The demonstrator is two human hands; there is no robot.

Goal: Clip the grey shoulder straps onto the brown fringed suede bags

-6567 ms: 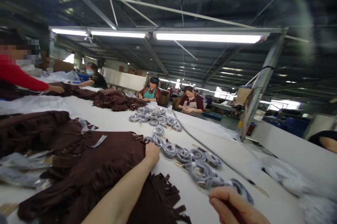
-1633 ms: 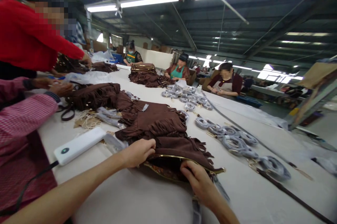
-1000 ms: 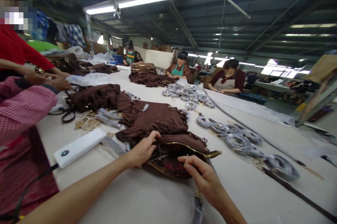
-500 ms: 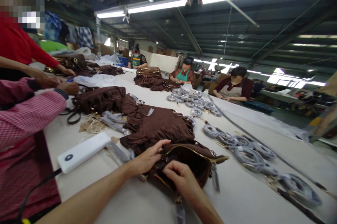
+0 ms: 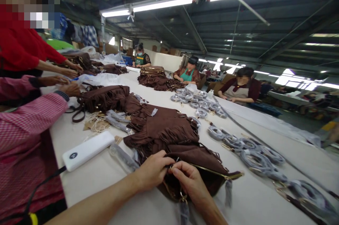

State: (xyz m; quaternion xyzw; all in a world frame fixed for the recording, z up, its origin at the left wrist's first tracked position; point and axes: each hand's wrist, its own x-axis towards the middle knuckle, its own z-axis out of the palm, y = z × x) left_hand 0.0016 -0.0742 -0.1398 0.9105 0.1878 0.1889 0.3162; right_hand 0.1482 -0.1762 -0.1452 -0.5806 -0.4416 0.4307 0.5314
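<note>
The brown fringed handbag is lying on the white table right at the hands, its zipped mouth gaping toward the person. Its long axis is running roughly from nine o'clock to between three and four, so the left hand is sitting at the near-left end, while the right hand is reaching across the opening — this one is nearer to its middle. Both hands are almost closed, thumbs and forefingers meeting at the mouth's left corner and pinching a small dark piece; whether it is belonging to the bag I cannot tell surely, because the fingers are covering it. From the hands, other fringed bags are lying at twelve o'clock, wrapped strap coils near three — and a white power bank toward ten.
</note>
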